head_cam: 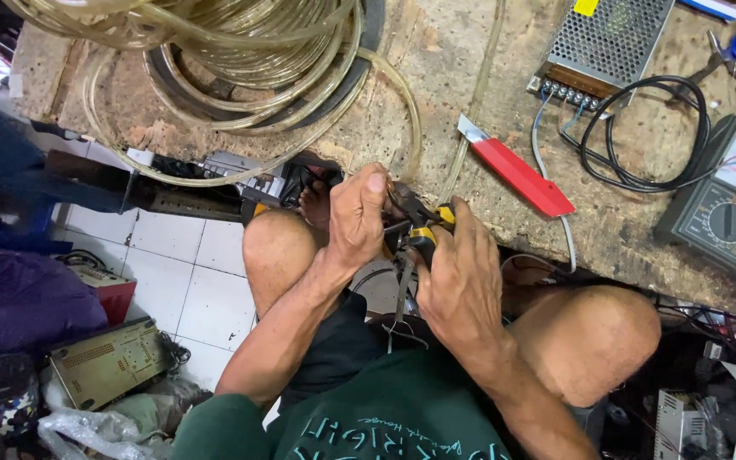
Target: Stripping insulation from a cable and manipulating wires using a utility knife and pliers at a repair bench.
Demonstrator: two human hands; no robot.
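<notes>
Right hand (462,281) closed on yellow-black pliers (423,228); left hand (358,213) pinched grey cable (404,290) near surface (436,77) front edge — pliers could slip, nip fingers.

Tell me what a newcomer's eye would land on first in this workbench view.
At centre, the left hand and right hand meet over yellow-handled pliers, working a grey cable above the person's knees. Just right of them, a red utility knife lies on the rough bench. A big coil of clear tubing fills the top left, and a multimeter sits at the right edge.
</notes>
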